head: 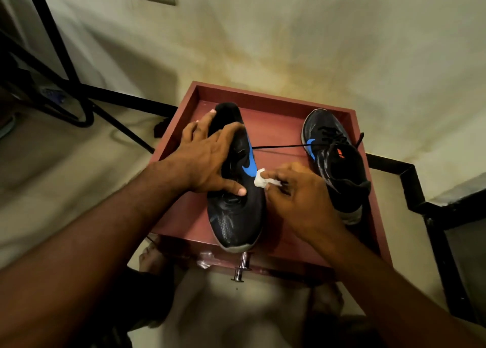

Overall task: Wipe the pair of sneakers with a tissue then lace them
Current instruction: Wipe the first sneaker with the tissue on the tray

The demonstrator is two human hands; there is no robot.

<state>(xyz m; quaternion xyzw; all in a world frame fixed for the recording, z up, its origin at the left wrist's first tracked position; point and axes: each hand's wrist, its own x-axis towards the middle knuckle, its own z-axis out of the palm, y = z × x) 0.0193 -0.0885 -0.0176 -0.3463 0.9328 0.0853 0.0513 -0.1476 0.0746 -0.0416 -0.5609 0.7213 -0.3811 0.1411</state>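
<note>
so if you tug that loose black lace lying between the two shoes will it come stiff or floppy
Probably floppy: the lace is a thin cord trailing across the tray between the shoes. It looks light, so it would likely slide easily. One end seems to run to the right shoe, so tugging may drag it.

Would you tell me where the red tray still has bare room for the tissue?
Bare floor of the red wooden tray lies between the two black sneakers, beyond the black lace, and at its near right corner. The left sneaker's side is crowded by both hands.
</note>
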